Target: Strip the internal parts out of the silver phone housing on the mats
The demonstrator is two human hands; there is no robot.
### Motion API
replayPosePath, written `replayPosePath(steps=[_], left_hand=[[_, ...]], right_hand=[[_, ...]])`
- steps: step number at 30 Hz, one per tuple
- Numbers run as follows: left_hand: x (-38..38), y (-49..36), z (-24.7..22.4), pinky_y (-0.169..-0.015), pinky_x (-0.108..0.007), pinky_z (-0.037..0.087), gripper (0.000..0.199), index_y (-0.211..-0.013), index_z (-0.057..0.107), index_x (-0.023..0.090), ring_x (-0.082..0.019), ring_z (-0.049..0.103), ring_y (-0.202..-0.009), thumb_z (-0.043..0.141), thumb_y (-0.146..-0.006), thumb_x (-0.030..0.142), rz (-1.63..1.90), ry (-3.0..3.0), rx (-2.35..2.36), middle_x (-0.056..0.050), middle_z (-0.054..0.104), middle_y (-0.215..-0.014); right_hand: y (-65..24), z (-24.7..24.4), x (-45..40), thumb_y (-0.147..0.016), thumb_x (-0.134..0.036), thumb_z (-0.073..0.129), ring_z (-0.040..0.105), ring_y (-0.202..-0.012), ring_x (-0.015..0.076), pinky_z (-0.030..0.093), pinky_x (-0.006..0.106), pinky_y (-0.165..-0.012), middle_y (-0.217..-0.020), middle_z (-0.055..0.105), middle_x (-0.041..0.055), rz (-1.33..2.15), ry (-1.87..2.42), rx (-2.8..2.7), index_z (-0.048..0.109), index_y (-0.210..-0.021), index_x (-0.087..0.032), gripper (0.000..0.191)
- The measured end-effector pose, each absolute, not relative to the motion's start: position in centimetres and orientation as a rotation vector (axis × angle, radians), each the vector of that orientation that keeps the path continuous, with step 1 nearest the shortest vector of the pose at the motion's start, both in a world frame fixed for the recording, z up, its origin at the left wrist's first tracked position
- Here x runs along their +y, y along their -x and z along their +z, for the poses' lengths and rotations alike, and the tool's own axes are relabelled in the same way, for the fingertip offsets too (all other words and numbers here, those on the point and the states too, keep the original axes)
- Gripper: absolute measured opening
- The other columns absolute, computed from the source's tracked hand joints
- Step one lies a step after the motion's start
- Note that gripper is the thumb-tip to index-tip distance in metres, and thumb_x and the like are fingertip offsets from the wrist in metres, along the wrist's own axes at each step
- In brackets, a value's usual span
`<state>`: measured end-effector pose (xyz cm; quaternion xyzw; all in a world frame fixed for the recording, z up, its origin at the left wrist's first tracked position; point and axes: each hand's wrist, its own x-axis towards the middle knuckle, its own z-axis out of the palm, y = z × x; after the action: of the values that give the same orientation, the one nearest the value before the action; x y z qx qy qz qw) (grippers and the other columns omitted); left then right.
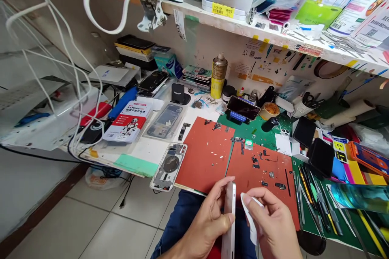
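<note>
My left hand (212,214) grips a silver-edged phone (230,218), held upright on its side with its narrow edge facing me, above my lap. Just to the right, my right hand (270,214) pinches a folded white cloth or tissue (251,220) between thumb and fingers. A narrow gap separates the cloth from the phone. Behind both hands lie red mats (209,149) with small phone parts (256,166). An opened white phone housing (169,166) with a round coil rests at the table edge, left of the mats.
Tweezers and thin tools (322,202) cover the green mat at right, near a blue translucent bottle (358,196). A battery box (128,121) and white cables (75,68) are at left. A spray can (219,76) stands behind, under a loaded shelf (243,24).
</note>
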<state>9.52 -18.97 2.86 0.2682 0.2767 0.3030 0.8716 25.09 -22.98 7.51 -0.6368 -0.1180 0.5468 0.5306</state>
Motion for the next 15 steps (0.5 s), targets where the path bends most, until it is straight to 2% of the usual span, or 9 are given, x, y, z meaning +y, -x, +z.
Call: replayPosePath(steps=[3, 6, 11, 15], left_hand=[[-19.0, -9.5, 2.7, -0.107, -0.040, 0.040, 0.074, -0.152, 0.054, 0.037, -0.026, 0.056, -0.119, 0.084, -0.085, 0.035, 0.636, -0.556, 0.585, -0.007, 0.062, -0.132], [-19.1, -9.7, 2.8, -0.104, -0.038, 0.042, 0.074, -0.151, 0.055, 0.037, -0.025, 0.056, -0.118, 0.085, -0.084, 0.035, 0.647, -0.552, 0.579, -0.007, 0.061, -0.131], [-19.3, -10.1, 2.8, -0.101, -0.035, 0.044, 0.072, -0.149, 0.057, 0.037, -0.025, 0.055, -0.119, 0.087, -0.084, 0.036, 0.669, -0.587, 0.568, -0.006, 0.058, -0.130], [-19.3, -10.1, 2.5, -0.095, -0.033, 0.046, 0.072, -0.150, 0.055, 0.037, -0.022, 0.057, -0.111, 0.086, -0.086, 0.038, 0.669, -0.594, 0.553, -0.007, 0.057, -0.129]], right_hand=[[-25.0, 7.4, -23.6, -0.063, -0.057, 0.099, 0.045, -0.053, 0.0104, 0.038, 0.023, -0.052, -0.060, 0.057, -0.0020, 1.375, 1.488, -0.265, 0.075, -0.077, -0.018, 0.048], [-24.4, 7.5, -23.8, -0.063, -0.057, 0.099, 0.048, -0.054, 0.0112, 0.041, 0.024, -0.053, -0.061, 0.060, -0.0014, 1.412, 1.477, -0.294, 0.074, -0.077, -0.019, 0.048], [-23.7, 8.3, -23.0, -0.052, -0.067, 0.097, 0.035, -0.044, 0.0079, 0.035, 0.023, -0.045, -0.049, 0.048, -0.0061, 1.329, 1.606, -0.296, 0.069, -0.066, -0.020, 0.057], [-23.7, 8.7, -22.6, -0.049, -0.068, 0.097, 0.040, -0.048, 0.0093, 0.036, 0.023, -0.046, -0.054, 0.055, -0.0028, 1.280, 1.634, -0.314, 0.070, -0.064, -0.019, 0.058]])
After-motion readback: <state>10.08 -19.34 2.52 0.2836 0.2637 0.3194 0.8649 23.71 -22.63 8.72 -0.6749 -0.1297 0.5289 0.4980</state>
